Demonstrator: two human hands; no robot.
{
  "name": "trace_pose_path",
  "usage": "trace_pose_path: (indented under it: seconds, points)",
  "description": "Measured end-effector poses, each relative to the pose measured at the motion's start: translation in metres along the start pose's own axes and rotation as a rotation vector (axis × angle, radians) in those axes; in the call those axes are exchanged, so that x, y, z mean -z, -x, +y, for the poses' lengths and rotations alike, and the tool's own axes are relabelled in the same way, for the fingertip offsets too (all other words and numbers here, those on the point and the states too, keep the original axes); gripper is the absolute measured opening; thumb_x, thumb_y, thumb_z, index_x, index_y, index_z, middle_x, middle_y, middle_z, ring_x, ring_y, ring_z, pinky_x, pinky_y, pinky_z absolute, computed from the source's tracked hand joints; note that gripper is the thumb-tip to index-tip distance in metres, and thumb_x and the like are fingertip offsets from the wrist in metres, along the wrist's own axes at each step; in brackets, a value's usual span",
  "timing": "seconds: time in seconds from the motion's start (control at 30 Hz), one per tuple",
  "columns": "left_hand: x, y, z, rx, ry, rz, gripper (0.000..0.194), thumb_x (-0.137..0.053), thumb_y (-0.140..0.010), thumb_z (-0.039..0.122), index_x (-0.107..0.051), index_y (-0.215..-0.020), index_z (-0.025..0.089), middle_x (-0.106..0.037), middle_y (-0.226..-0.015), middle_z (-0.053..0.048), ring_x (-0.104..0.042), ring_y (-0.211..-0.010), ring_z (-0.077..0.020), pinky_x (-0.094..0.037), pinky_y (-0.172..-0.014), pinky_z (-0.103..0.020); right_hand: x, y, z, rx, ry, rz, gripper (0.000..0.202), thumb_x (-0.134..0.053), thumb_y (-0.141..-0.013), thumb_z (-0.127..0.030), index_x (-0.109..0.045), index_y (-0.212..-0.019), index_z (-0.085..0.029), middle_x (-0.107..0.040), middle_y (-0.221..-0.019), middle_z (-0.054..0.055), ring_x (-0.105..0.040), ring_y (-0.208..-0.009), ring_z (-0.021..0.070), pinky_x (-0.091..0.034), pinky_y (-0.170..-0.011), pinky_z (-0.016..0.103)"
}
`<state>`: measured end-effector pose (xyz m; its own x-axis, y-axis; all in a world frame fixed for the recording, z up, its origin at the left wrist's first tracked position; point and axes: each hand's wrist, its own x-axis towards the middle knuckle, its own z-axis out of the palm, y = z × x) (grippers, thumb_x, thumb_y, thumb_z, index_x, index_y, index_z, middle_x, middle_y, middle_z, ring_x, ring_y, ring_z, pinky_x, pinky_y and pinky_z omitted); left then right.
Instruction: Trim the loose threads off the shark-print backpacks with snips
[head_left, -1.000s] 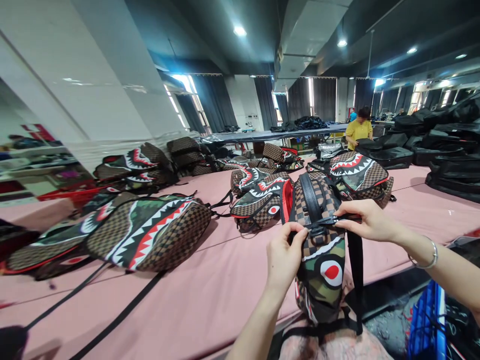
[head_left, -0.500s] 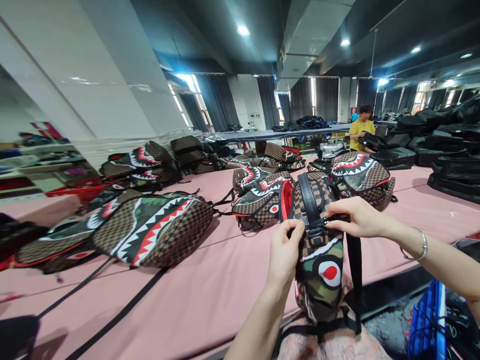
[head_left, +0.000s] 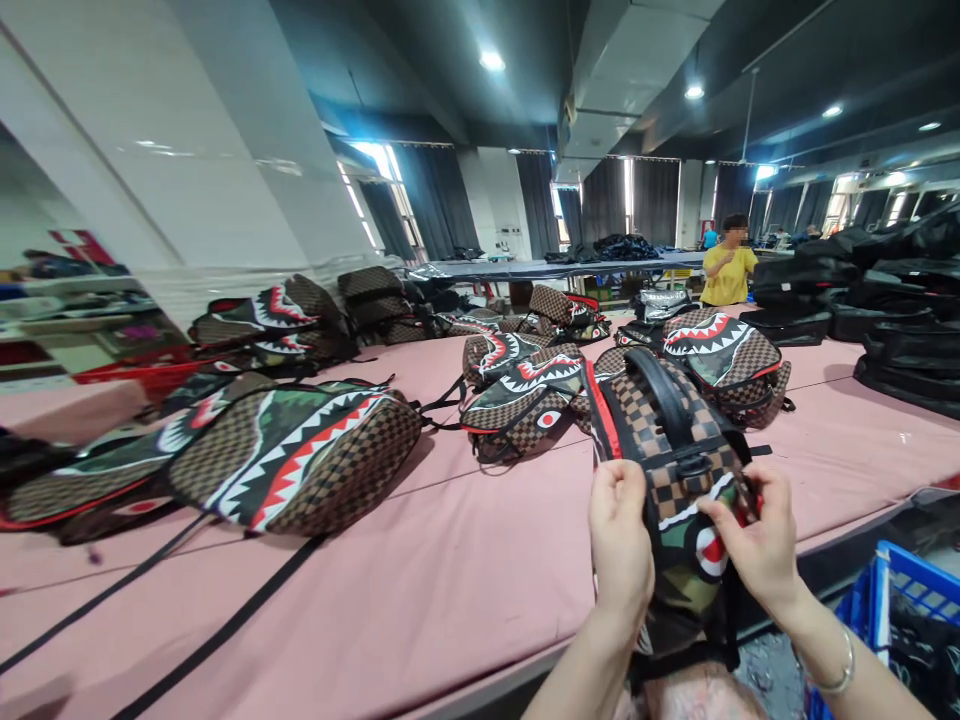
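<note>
A checkered backpack (head_left: pixel 645 420) with a camouflage panel and a red-and-white eye stands on its end at the table's front edge, its black top handle facing up. My left hand (head_left: pixel 621 530) is closed on its left side, below the red zipper edge. On the opposite side my right hand (head_left: pixel 761 535) pinches the fabric beside the eye patch, thumb on the camouflage. The backpack's underside and rear are hidden. Just behind it lie another shark-mouth backpack (head_left: pixel 517 405) and one more checkered backpack (head_left: pixel 724 350).
A pink-covered table (head_left: pixel 465 560) stretches ahead. More shark-mouth backpacks (head_left: pixel 300 460) lie left, with long black straps trailing. Black bags (head_left: pixel 907 350) are piled at right. A blue crate (head_left: pixel 885 600) stands low right. Across the table is a person in a yellow shirt (head_left: pixel 727 275).
Both hands have left the strap and buckle near the handle and moved down to the backpack's sides. The backpack has turned and shifted right. The person opposite has raised a hand.
</note>
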<state>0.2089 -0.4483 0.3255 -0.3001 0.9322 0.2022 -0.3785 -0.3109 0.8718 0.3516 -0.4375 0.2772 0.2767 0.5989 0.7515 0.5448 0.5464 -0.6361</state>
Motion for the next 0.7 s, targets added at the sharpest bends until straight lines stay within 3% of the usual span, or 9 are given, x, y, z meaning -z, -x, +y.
trace_pose_path:
  seconds: [0.1, 0.17, 0.2, 0.27, 0.33, 0.4, 0.53, 0.6, 0.7]
  points:
    - [0.010, 0.010, -0.006, 0.004, -0.143, -0.242, 0.035, -0.052, -0.079, 0.047, -0.050, -0.061, 0.017, -0.056, -0.066, -0.002, -0.052, -0.063, -0.0123, -0.042, -0.062, -0.023, 0.005, -0.004, 0.024, -0.197, -0.053, 0.079, 0.034, -0.068, -0.067, -0.038, -0.048, -0.089, -0.020, -0.047, -0.066, -0.003, -0.046, -0.054, 0.0112, -0.042, -0.049, 0.022]
    - [0.029, 0.008, -0.018, 0.000, -0.168, -0.272, 0.041, -0.042, -0.083, 0.049, -0.049, -0.058, 0.017, -0.062, -0.076, -0.007, -0.057, -0.074, -0.0165, -0.044, -0.072, -0.028, 0.012, -0.018, 0.040, -0.298, -0.097, 0.063, 0.029, -0.066, -0.068, -0.039, -0.051, -0.082, -0.019, -0.047, -0.061, -0.004, -0.045, -0.052, 0.0100, -0.041, -0.049, 0.021]
    - [0.041, 0.004, -0.029, -0.002, -0.186, -0.220, 0.042, -0.039, -0.084, 0.050, -0.049, -0.060, 0.017, -0.063, -0.082, -0.009, -0.058, -0.080, -0.0185, -0.044, -0.077, -0.031, 0.015, -0.025, 0.048, -0.340, -0.108, 0.068, 0.029, -0.066, -0.068, -0.041, -0.052, -0.080, -0.017, -0.048, -0.061, -0.004, -0.045, -0.053, 0.0101, -0.041, -0.050, 0.021]
    - [0.068, -0.010, -0.059, 0.024, -0.289, -0.002, 0.039, -0.040, -0.082, 0.051, -0.052, -0.070, 0.017, -0.063, -0.089, -0.009, -0.058, -0.087, -0.0198, -0.043, -0.080, -0.032, 0.020, -0.037, 0.066, -0.406, -0.133, 0.128, 0.033, -0.064, -0.068, -0.045, -0.056, -0.077, -0.015, -0.052, -0.063, -0.002, -0.046, -0.055, 0.0107, -0.041, -0.052, 0.023]
    - [0.094, -0.023, -0.095, 0.202, -0.459, 0.263, 0.033, -0.050, -0.077, 0.050, -0.053, -0.087, 0.018, -0.060, -0.101, -0.009, -0.054, -0.099, -0.0196, -0.042, -0.083, -0.030, 0.024, -0.043, 0.085, -0.456, -0.174, 0.260, 0.037, -0.062, -0.068, -0.049, -0.057, -0.074, -0.013, -0.053, -0.063, -0.001, -0.046, -0.055, 0.0106, -0.040, -0.053, 0.023]
    - [0.112, -0.031, -0.129, 0.347, -0.510, 0.311, 0.040, -0.058, -0.070, 0.051, -0.052, -0.086, 0.015, -0.060, -0.098, -0.013, -0.054, -0.100, -0.0244, -0.044, -0.077, -0.032, 0.028, -0.043, 0.105, -0.493, -0.211, 0.405, 0.040, -0.061, -0.067, -0.052, -0.057, -0.073, -0.012, -0.053, -0.063, -0.001, -0.045, -0.054, 0.0101, -0.040, -0.053, 0.024]
    - [0.124, -0.033, -0.169, 0.581, -0.478, 0.157, 0.053, -0.058, -0.061, 0.064, -0.057, -0.070, 0.011, -0.062, -0.066, -0.011, -0.061, -0.066, -0.0251, -0.046, -0.055, -0.033, 0.046, -0.026, 0.153, -0.563, -0.195, 0.530, 0.041, -0.061, -0.066, -0.053, -0.057, -0.075, -0.013, -0.054, -0.064, 0.000, -0.046, -0.054, 0.0113, -0.041, -0.052, 0.026]
    - [0.124, -0.038, -0.176, 0.726, -0.444, -0.009, 0.059, -0.056, -0.060, 0.068, -0.059, -0.071, 0.010, -0.062, -0.060, -0.010, -0.059, -0.054, -0.0213, -0.045, -0.050, -0.031, 0.059, -0.011, 0.180, -0.629, -0.163, 0.569, 0.040, -0.060, -0.064, -0.055, -0.055, -0.071, -0.015, -0.052, -0.060, -0.001, -0.046, -0.051, 0.0117, -0.040, -0.049, 0.026]
    - [0.124, -0.053, -0.176, 0.876, -0.430, -0.256, 0.060, -0.060, -0.059, 0.065, -0.062, -0.083, 0.010, -0.066, -0.064, -0.008, -0.060, -0.053, -0.0181, -0.046, -0.050, -0.027, 0.079, 0.017, 0.211, -0.670, -0.140, 0.617, 0.043, -0.055, -0.063, -0.062, -0.045, -0.062, -0.020, -0.045, -0.052, -0.004, -0.040, -0.043, 0.0113, -0.036, -0.041, 0.028]
